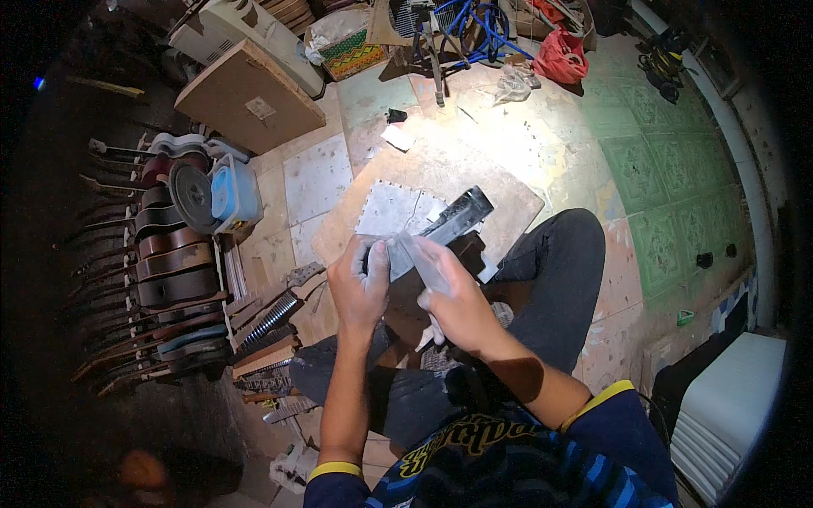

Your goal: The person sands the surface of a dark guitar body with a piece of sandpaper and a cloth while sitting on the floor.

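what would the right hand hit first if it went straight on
Past the grey sheet in its grip, the right hand would probably meet the left hand first; their exact depth is unclear.

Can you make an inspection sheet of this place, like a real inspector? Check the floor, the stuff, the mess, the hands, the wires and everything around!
Surface: flat board on a tiled floor.
Job's things: thin pale sheet between the hands; dark long thing just beyond them, too unclear to name.
Clutter: red bag, brown panel and blue tub around the board.
Left hand: seems to pinch the pale sheet.
Right hand: grips the pale sheet.
Cables: blue cord or hose, tangled, at the far side.
Surroundings: what look like guitars in a row, left; green tiles, right.
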Available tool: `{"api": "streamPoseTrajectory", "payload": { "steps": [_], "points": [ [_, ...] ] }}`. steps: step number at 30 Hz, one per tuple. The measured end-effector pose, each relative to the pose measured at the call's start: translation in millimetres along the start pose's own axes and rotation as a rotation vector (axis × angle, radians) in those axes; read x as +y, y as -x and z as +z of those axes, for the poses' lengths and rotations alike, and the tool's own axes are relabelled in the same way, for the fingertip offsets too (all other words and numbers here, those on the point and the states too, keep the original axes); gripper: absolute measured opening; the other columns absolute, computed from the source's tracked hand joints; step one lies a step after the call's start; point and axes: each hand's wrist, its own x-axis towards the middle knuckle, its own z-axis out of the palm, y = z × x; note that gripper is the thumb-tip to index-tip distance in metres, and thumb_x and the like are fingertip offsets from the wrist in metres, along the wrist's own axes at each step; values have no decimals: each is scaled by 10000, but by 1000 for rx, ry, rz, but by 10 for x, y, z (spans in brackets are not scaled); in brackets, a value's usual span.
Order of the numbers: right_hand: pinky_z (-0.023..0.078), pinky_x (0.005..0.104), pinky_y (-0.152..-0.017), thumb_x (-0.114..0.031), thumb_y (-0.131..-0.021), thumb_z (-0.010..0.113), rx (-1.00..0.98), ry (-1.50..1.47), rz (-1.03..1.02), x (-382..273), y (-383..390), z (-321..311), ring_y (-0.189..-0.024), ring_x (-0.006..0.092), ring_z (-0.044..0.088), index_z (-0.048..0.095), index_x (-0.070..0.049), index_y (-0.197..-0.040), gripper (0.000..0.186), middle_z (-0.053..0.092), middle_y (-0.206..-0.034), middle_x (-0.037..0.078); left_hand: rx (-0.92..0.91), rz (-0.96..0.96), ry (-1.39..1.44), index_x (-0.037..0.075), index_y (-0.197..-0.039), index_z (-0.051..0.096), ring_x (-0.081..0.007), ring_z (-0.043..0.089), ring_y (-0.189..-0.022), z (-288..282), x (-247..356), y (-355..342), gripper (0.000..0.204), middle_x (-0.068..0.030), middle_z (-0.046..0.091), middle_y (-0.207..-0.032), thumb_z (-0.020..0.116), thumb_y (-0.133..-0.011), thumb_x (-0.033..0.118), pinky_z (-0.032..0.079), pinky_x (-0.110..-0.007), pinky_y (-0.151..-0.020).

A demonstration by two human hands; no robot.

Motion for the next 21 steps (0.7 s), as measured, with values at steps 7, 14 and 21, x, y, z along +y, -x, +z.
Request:
{"api": "streamPoseTrajectory", "payload": {
  "steps": [7, 14, 21],
  "points": [
    [283, 325, -1187, 120, -791, 457, 27, -31, -72, 84, -152, 101, -1484, 251, 359, 322, 26, -1525, 752, 408, -1571, 214, -78, -4, 10, -23, -917, 675, -149, 553, -666, -65, -99, -173, 276, -81, 608, -737, 576, -1004, 219, 453, -321, -645],
    [260, 349, -1208, 123, -777, 447, 67, -119, -82, 131, -151, 196, -1491, 265, 345, 298, 50, -1533, 774, 385, -1576, 228, -26, 111, -23, -10, -862, 671, -181, 621, -619, -66, -170, -108, 197, -129, 641, -712, 645, -942, 168, 478, -330, -599],
    [260, 358, -1214, 135, -759, 415, 61, -190, -59, 27, -170, 192, -1515, 250, 308, 275, 60, -1538, 795, 362, -1586, 233, -58, 100, 36, -2, -844, 667, -196, 624, -597, -83, -186, -57, 202, -126, 637, -685, 675, -924, 183, 482, -327, -602]
  ]
}}
